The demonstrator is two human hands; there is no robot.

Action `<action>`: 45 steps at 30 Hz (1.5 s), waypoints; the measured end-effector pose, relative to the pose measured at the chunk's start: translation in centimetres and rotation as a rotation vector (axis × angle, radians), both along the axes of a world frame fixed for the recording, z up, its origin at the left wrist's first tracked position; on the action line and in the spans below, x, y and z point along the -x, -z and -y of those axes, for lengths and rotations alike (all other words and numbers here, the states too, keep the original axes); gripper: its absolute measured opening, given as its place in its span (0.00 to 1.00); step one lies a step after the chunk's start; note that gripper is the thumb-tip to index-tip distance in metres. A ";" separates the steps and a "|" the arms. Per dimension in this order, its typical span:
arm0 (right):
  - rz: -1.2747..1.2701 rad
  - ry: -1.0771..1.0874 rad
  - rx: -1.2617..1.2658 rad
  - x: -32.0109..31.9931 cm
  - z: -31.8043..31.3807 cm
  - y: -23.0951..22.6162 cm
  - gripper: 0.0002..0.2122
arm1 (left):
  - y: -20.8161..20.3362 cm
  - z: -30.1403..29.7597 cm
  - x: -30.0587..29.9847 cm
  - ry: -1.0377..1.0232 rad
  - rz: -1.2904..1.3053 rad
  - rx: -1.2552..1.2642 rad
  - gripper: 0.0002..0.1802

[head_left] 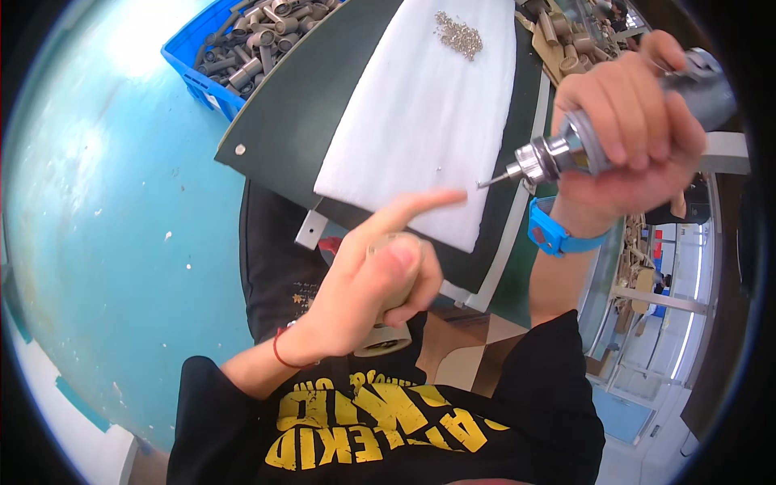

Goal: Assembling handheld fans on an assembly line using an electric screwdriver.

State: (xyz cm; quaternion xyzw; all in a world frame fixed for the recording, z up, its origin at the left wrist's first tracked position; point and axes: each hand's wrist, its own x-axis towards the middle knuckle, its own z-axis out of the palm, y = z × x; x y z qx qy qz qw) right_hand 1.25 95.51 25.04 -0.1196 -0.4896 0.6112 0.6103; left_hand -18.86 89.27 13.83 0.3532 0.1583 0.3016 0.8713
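Note:
My left hand is curled around a beige tubular fitting, with the index finger stretched out over a white foam sheet. Most of that fitting is hidden by the palm and fingers; its hollow lower end shows. In my right hand is a grey power screwdriver, its thin bit pointing left, just beyond my left fingertip. Whether a screw sits on the bit's tip I cannot tell. One tiny screw lies on the foam, and a heap of small screws is at its far end.
Under the foam is a dark green tabletop with a pale metal edge on the right. A blue crate full of brownish tubular fittings stands at the far left. More such parts lie at the far right. Brown cardboard is near my lap.

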 end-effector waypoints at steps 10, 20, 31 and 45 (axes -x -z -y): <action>0.185 -0.059 -0.054 1.4 3.0 -1.4 0.12 | -2.7 0.6 0.3 0.053 0.139 0.194 0.45; 0.277 0.067 -0.054 -1.1 4.1 -1.8 0.12 | -2.6 1.0 -0.6 0.032 0.116 0.143 0.42; 0.232 -0.006 -0.112 0.4 3.6 -1.4 0.13 | -3.0 0.9 -1.1 0.020 0.063 0.033 0.41; 0.105 -0.100 -0.144 -1.4 4.1 -1.5 0.12 | -2.3 1.8 -1.3 -0.078 -0.080 -0.209 0.32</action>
